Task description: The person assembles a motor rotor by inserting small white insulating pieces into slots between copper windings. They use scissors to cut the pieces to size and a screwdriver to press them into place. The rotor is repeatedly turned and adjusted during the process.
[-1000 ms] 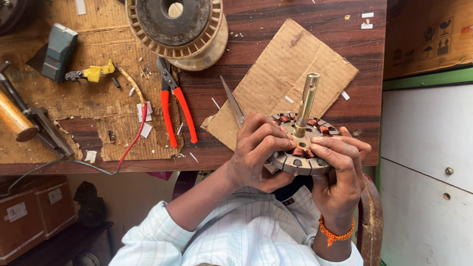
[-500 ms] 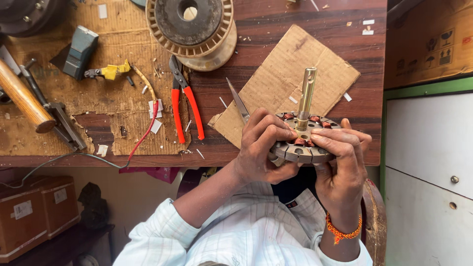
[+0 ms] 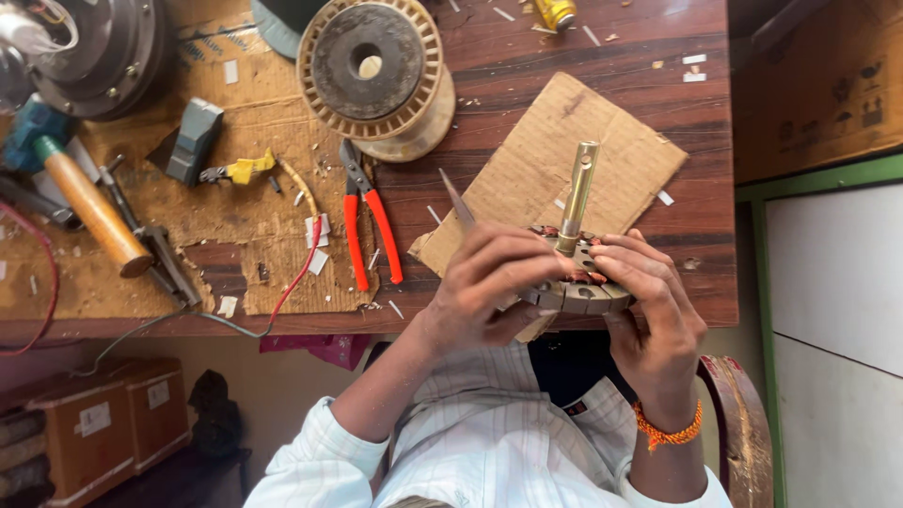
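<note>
I hold a round motor stator [image 3: 588, 293] with copper windings and an upright brass shaft [image 3: 578, 193] at the table's near edge, over a piece of cardboard [image 3: 564, 141]. My left hand [image 3: 489, 282] wraps around its left side, fingers over the windings; a thin pointed metal strip [image 3: 457, 199] sticks up from behind that hand. My right hand [image 3: 649, 301], with an orange band on the wrist, grips the stator's right side with fingers laid across the top.
Red-handled pliers [image 3: 369, 226] lie left of the cardboard. An empty wire spool [image 3: 374, 66] stands at the back. A wooden-handled hammer [image 3: 89, 207], a yellow tool [image 3: 246, 169], a grey block [image 3: 193, 139] and a red wire [image 3: 301, 273] lie on the left.
Both hands stay closed around the stator, which sits slightly lower and nearer the table edge. The view has shifted, so the tools on the left show further right.
</note>
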